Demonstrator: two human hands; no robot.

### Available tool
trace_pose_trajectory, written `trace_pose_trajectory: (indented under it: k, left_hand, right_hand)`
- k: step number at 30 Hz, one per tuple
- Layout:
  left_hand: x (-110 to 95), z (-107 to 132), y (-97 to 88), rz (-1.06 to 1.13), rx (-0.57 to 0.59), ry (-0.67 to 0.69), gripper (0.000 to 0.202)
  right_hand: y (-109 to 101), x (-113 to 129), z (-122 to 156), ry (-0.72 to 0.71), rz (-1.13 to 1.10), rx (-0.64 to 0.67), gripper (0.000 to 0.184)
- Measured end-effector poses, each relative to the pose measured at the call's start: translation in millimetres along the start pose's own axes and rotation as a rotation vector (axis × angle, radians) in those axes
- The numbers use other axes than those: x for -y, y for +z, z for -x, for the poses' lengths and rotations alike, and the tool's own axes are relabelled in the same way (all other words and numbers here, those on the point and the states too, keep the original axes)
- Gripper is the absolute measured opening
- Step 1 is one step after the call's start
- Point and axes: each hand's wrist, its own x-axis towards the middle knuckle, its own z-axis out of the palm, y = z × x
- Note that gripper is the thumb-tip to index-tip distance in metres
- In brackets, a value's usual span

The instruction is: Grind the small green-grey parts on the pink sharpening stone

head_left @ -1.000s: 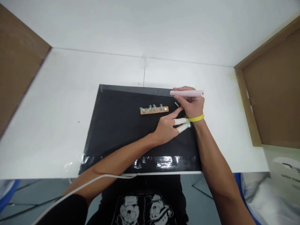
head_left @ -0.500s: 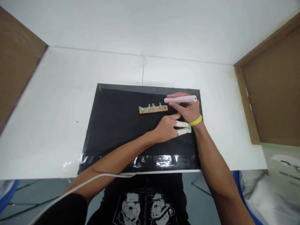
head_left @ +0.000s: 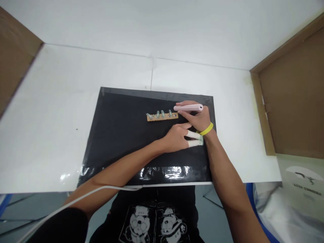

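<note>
Pale-pink pen-like tool (head_left: pixel 188 107), over black mat (head_left: pixel 121 135), gripped in right hand (head_left: pixel 201 119) | likely light, stiff, smooth; hold mid-barrel | left hand (head_left: pixel 175 139) part-curled, cannot tell if holding anything | white finger covers (head_left: pixel 193 135) crowd yellow wristband (head_left: pixel 207 129), may hamper turning | tan strip (head_left: pixel 165 118), grey-green pieces (head_left: pixel 162 113), near tool tip

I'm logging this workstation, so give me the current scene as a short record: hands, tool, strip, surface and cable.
Right hand: holds the pink stick-like tool; yellow wristband
Tool position: left end near the right end of the tan strip; contact unclear
Left hand: two fingers in white covers, pale green translucent material at their tips
Strip: carries four translucent pieces
Surface: black mat on white table
Cable: white cable crosses the left arm
</note>
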Motion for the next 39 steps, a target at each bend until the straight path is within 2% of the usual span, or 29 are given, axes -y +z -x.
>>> trace_pose_trajectory:
  k: [10, 19, 27, 33, 39]
  left_hand:
    - [2.7, -1.1, 1.6, -0.055, -0.047, 0.076, 0.016]
    - [0.0, -1.0, -0.3, -0.052, -0.041, 0.039, 0.011]
    - [1.4, -0.7, -1.9, -0.032, -0.025, 0.057, 0.017]
    - [0.8, 0.2, -1.8, -0.067, -0.044, 0.037, 0.013]
    - [5.2, -0.1, -0.4, -0.04, -0.046, 0.053, 0.016]
  right_hand:
    - [1.3, -2.8, -0.6, 0.111, -0.224, -0.051, 0.024]
    - [1.3, -3.4, -0.2, 0.066, -0.128, -0.004, 0.015]
    - [1.6, -1.0, -1.0, 0.117, -0.229, -0.083, 0.026]
    - [3.7, 2.6, 0.5, 0.055, -0.122, -0.016, 0.016]
    - [3.9, -0.4, -0.4, 0.09, -0.188, -0.112, 0.024]
